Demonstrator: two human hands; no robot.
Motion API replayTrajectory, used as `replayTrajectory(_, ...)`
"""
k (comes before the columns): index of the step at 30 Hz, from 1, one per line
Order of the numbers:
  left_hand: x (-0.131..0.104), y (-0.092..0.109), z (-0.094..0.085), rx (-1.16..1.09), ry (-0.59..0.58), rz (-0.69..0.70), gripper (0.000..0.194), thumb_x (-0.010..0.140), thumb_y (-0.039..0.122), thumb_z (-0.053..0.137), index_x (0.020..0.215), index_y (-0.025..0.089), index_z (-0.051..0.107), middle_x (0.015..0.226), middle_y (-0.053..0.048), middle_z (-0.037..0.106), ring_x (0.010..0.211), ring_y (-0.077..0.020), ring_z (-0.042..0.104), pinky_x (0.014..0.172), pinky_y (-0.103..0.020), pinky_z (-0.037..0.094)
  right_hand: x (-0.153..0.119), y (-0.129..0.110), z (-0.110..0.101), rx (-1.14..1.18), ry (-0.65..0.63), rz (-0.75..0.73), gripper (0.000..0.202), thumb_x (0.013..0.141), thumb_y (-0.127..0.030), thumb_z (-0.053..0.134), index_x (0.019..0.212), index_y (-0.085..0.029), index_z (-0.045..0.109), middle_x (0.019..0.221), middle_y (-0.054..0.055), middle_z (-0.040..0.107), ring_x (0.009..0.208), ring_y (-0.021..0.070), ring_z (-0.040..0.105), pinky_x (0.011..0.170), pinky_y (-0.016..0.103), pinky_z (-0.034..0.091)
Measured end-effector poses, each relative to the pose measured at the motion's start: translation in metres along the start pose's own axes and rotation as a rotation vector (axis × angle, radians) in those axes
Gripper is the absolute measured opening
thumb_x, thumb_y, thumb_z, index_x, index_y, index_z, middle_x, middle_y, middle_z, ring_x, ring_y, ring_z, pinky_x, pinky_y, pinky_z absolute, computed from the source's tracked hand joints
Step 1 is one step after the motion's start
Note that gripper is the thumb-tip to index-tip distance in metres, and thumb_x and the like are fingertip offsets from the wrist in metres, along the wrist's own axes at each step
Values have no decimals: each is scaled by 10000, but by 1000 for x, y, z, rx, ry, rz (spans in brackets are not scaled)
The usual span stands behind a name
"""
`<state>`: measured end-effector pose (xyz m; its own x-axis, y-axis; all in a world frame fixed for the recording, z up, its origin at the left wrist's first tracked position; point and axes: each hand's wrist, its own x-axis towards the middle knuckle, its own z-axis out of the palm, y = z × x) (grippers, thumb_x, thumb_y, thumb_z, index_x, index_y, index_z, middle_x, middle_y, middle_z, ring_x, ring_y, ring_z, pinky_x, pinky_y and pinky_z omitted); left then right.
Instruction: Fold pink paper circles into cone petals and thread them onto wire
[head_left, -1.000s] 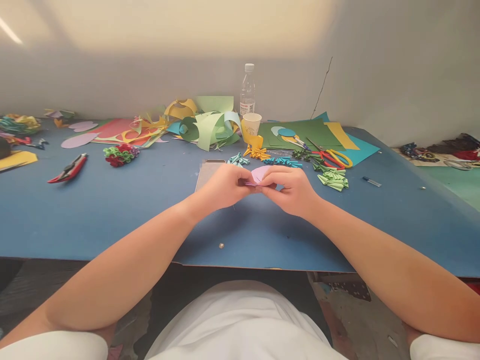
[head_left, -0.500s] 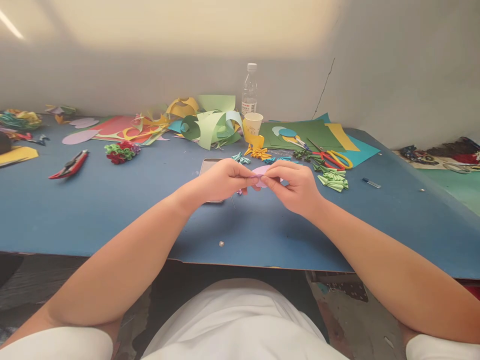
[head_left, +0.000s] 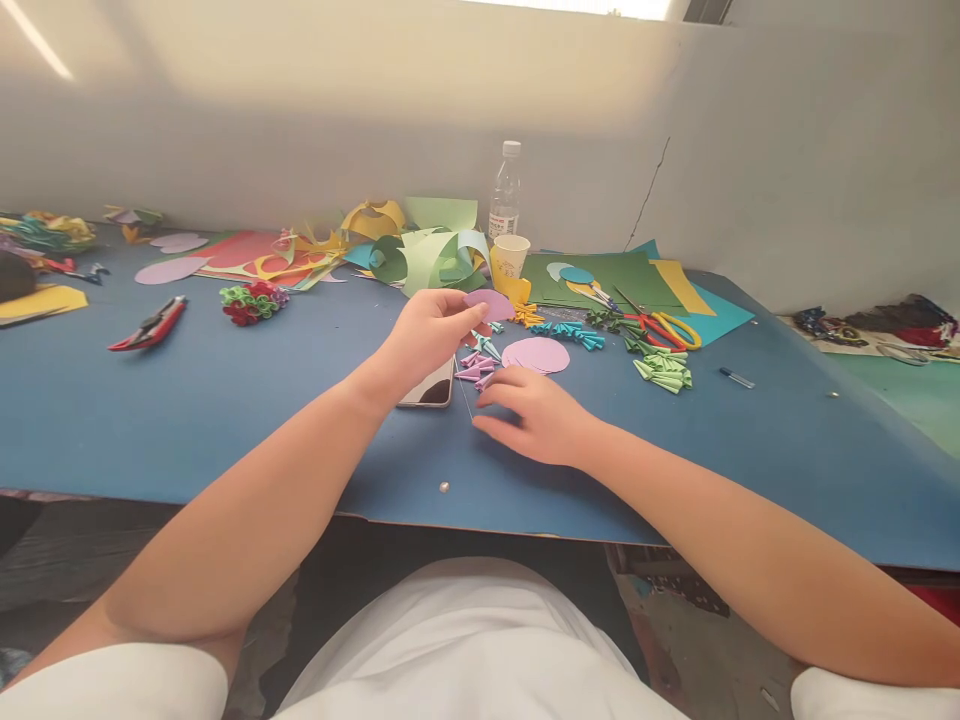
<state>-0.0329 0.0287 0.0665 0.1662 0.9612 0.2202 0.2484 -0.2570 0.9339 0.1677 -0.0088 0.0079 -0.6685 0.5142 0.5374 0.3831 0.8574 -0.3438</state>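
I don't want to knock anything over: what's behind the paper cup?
Behind the paper cup stands a clear plastic bottle with a white cap. The cup covers the bottle's base and anything low directly behind, so that part can't be seen.

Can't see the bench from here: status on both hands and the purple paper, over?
Left hand: grip shut on purple paper piece. Right hand: grip open near thin rod, contact unclear. Purple cones and phone close by, possible snag.
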Motion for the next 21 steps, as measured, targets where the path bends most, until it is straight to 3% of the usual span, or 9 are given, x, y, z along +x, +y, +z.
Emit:
replayTrajectory(5, 2, -3, 2, -39, 29, 15, 203, 861, 370, 731, 897, 171, 746, 842, -56, 740, 708, -152, 628, 634, -278, 462, 0, 0, 11, -8, -146, 28, 375, 969, -437, 704, 1245, -184, 730, 1222, 175, 708, 1132, 319, 639, 977, 508, 559)
replayTrajectory(10, 6, -9, 2, -47, 49, 6, 215, 841, 373, 750, 784, 172, 701, 772, -43, 688, 687, -147, 608, 604, -274, 441, 3, 3, 17, -13, -188, 112, 500, 964, -519, 683, 1331, -180, 703, 1372, 176, 658, 1289, 374, 546, 1111, 600, 484)
replayTrajectory(21, 7, -5, 1, -43, 69, 7, 187, 841, 326, 725, 740, 175, 680, 738, -20, 644, 691, -140, 590, 615, -279, 445, 9, 8, 25, 46, -158, 159, 353, 931, -396, 742, 1219, -191, 761, 1345, 138, 685, 1285, 351, 558, 1118, 582, 485)
